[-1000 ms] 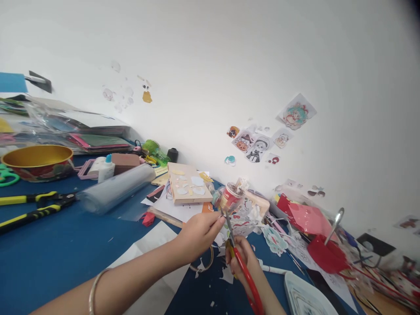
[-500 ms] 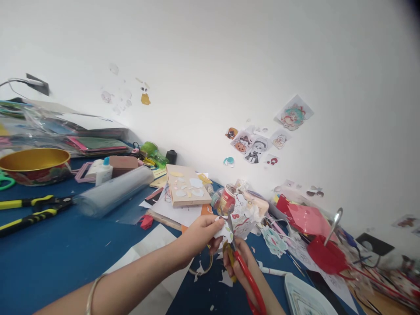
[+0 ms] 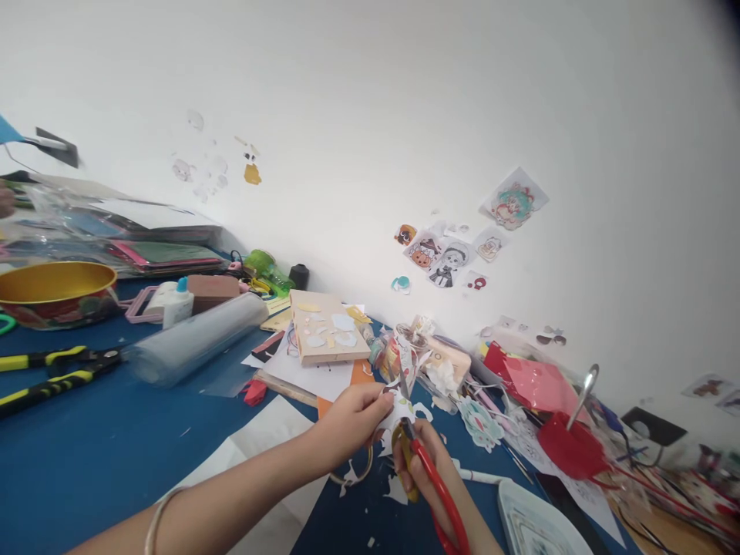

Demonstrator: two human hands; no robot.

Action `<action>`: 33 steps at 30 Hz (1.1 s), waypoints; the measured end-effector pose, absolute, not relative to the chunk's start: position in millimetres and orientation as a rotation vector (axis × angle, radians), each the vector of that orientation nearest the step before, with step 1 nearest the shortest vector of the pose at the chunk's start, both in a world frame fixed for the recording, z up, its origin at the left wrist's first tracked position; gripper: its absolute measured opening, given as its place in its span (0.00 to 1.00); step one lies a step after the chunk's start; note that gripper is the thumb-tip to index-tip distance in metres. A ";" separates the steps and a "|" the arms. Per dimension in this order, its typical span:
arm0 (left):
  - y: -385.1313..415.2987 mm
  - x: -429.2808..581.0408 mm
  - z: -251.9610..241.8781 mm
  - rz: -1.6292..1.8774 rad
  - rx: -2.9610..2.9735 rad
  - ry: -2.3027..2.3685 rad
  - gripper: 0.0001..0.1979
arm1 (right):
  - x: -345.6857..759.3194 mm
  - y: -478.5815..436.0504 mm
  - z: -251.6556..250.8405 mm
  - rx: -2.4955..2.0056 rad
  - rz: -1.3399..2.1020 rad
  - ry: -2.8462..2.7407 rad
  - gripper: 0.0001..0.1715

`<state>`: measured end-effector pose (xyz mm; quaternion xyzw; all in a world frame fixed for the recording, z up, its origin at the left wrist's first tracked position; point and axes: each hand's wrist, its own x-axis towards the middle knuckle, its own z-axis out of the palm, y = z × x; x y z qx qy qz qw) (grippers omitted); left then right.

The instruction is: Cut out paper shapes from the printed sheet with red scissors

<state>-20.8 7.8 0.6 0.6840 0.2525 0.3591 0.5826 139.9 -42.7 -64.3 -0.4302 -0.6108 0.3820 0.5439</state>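
Note:
My left hand (image 3: 361,408) pinches a small white paper piece (image 3: 397,410) with a printed pattern, green marks among it. My right hand (image 3: 428,455) grips a pair of scissors (image 3: 432,486) with red and yellow handle parts. The scissors point away from me, their blades apart at the paper beside my left fingertips. Just past the blades, pale paper strips (image 3: 405,361) overlap a red and yellow can, and I cannot tell whether they join the held piece. Below my hands, white paper scraps (image 3: 396,490) and a ring-shaped object (image 3: 361,472) lie on the blue table.
To the left are a clear plastic roll (image 3: 196,339), yellow-black pliers (image 3: 63,370) and a gold-lined tin (image 3: 58,289). Ahead lies a cardboard box (image 3: 329,327) with paper cutouts. A pale tray (image 3: 537,524) and red paper (image 3: 537,385) lie to the right. Part of a hand (image 3: 5,199) shows far left.
The large printed paper flap beyond the blades has dropped from view, leaving narrow strips there. The scissors stay at the paper. The view shifted slightly, and a blue shape appeared at upper left.

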 end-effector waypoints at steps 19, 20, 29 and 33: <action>5.8 -32.5 4.5 1.127 2.455 1.055 0.14 | 137.6 -47.2 -63.7 -1.057 0.820 -1.511 0.28; 5.7 -31.6 3.6 1.104 2.446 1.035 0.14 | 137.1 -47.4 -63.8 -1.052 0.831 -1.499 0.28; 0.0 -24.4 2.4 1.023 2.114 0.871 0.15 | 134.0 -46.7 -59.5 -0.993 0.899 -1.460 0.29; 2.3 -23.4 0.2 1.027 2.043 0.849 0.15 | 134.4 -44.6 -63.7 -1.009 0.913 -1.438 0.29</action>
